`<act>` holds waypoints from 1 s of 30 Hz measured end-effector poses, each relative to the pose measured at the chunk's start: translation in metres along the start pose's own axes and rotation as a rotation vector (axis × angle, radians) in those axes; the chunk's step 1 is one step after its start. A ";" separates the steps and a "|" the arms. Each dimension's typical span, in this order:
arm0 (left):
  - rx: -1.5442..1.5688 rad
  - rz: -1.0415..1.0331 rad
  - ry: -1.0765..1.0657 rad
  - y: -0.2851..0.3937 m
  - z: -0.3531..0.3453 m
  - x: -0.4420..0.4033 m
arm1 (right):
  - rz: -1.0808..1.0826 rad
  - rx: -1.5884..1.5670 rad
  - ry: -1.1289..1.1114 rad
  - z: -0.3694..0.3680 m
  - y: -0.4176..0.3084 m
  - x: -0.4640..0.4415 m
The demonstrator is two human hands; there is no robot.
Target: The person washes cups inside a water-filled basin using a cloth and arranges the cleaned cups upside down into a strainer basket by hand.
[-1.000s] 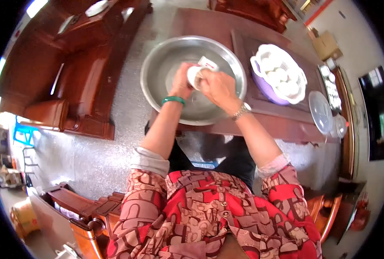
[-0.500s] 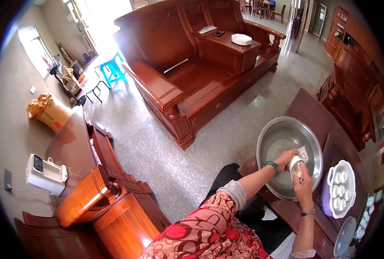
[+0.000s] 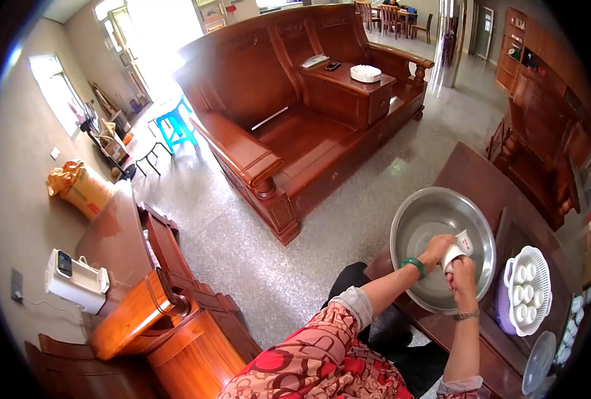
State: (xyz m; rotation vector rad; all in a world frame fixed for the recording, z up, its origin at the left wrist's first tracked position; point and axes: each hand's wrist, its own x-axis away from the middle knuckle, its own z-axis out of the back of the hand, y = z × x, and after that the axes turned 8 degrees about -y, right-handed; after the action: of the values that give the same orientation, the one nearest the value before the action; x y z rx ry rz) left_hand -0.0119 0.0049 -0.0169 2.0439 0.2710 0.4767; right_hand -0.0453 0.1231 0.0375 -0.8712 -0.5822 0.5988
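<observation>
Over the large metal basin [image 3: 407, 219], my left hand [image 3: 438, 250], with a green bangle at the wrist, is closed around a white cup [image 3: 452, 255]. My right hand [image 3: 463, 274], wearing a metal-banded watch, has its fingers curled against the lower end of the same cup; its fingertips are partly hidden. Just beyond the hands shows a white piece with red print [image 3: 465, 242], perhaps another cup. To the right of the basin, a white and purple plastic basket [image 3: 543, 269] holds several small white cups [image 3: 522, 293].
The basin and basket stand on a dark wooden table [image 3: 465, 166]. A translucent lid [image 3: 539, 362] lies near its right edge. Across the floor is a long wooden sofa [image 3: 309, 133]. A wooden cabinet [image 3: 196, 339] stands at left, with a white device [image 3: 76, 282] behind it.
My right hand has shifted down slightly and its fingers are more curled, at the lower end of the cup. The cup is tilted differently. The whole view has moved a little.
</observation>
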 end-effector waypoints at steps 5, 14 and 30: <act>0.089 -0.040 -0.070 -0.017 0.002 -0.020 | 0.166 -0.092 -0.064 -0.004 -0.011 0.019; -0.166 0.104 -0.135 -0.006 -0.006 -0.002 | 0.417 0.874 0.128 0.000 0.035 0.011; -0.255 0.263 -0.407 0.012 -0.008 0.012 | 0.426 0.605 0.209 0.005 0.052 0.017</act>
State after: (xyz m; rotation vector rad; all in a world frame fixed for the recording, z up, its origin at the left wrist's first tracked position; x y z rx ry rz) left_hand -0.0048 0.0096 -0.0005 1.8799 -0.2927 0.2290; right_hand -0.0495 0.1637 0.0008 -0.4679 -0.0040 0.9913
